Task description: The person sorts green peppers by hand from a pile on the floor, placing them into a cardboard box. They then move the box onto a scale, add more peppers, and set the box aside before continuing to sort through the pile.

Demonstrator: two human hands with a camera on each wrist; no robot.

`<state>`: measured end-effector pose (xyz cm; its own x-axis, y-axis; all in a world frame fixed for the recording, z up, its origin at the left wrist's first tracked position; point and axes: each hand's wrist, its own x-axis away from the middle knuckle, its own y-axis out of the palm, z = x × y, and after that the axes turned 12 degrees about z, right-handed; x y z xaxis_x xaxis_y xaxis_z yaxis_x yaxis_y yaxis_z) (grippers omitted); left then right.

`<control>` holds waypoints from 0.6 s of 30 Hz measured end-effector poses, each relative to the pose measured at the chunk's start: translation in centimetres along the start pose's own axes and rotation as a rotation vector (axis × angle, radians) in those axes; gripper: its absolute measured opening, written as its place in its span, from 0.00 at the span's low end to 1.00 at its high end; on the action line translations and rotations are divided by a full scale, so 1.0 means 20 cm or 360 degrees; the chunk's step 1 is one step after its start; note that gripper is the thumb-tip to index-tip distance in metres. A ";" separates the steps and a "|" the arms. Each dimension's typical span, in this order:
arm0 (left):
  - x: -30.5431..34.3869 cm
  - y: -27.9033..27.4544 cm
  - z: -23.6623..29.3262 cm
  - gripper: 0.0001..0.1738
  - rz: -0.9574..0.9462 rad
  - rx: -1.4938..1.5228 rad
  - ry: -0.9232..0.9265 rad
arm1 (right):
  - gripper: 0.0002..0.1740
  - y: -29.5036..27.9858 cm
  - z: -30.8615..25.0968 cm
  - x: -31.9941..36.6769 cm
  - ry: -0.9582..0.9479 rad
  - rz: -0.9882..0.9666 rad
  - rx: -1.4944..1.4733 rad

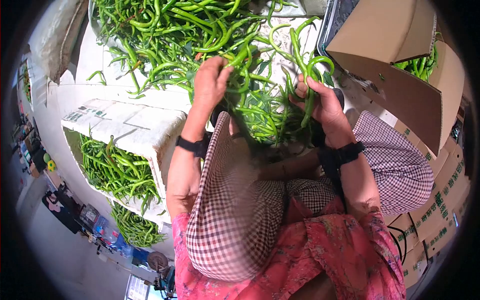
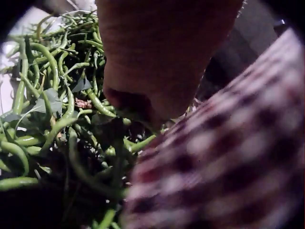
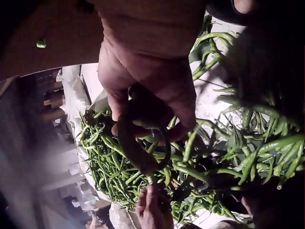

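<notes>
Your right hand [image 1: 322, 100] has its grip clamped on a small bunch of long green peppers [image 1: 309, 104], thumb against the fingers, the ends sticking out above and below. Your left hand [image 1: 209, 85] is at the edge of the big pepper pile [image 1: 165, 30] on the pale surface; its fingertips are by another pepper, but you cannot tell from here whether that grip has closed on it. More peppers lie in the white box [image 1: 127, 117] to your left and in the cardboard box [image 1: 387, 97] to your right.

Expect each pepper to be light, smooth and a little slick, firm enough to keep its curve yet likely to snap or bruise if you bend or squeeze hard. Take one across its thicker middle or near the stem end with thumb and fingertips; the thin tip would probably twist or break. Many are hooked and tangled among loose leaves [image 2: 50, 102], so a gentle pull along the length should free one better than a sideways tug.
</notes>
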<state>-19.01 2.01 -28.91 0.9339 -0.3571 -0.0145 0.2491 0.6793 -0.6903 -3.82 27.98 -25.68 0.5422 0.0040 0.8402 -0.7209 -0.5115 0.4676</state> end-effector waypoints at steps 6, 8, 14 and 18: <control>0.05 -0.23 -0.05 0.10 -0.0318 0.1554 -0.1412 | 0.18 0.04 0.01 0.01 -0.0115 -0.0014 0.0279; 0.09 -0.25 -0.09 0.12 -0.0325 0.1727 -0.1631 | 0.19 0.06 0.02 0.00 -0.0135 -0.0033 0.0309; 0.15 -0.30 -0.03 0.13 -0.0335 0.2108 -0.1581 | 0.22 0.06 0.03 -0.01 -0.0153 -0.0019 0.0376; 0.17 -0.29 -0.01 0.11 -0.0209 0.1818 -0.1422 | 0.23 0.08 0.05 -0.02 -0.0123 -0.0001 0.0403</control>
<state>-17.28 -3.25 -25.07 0.6274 -0.2353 0.7423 0.0094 0.9555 0.2949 -4.73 26.25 -25.52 0.5812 -0.0562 0.8118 -0.5947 -0.7103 0.3766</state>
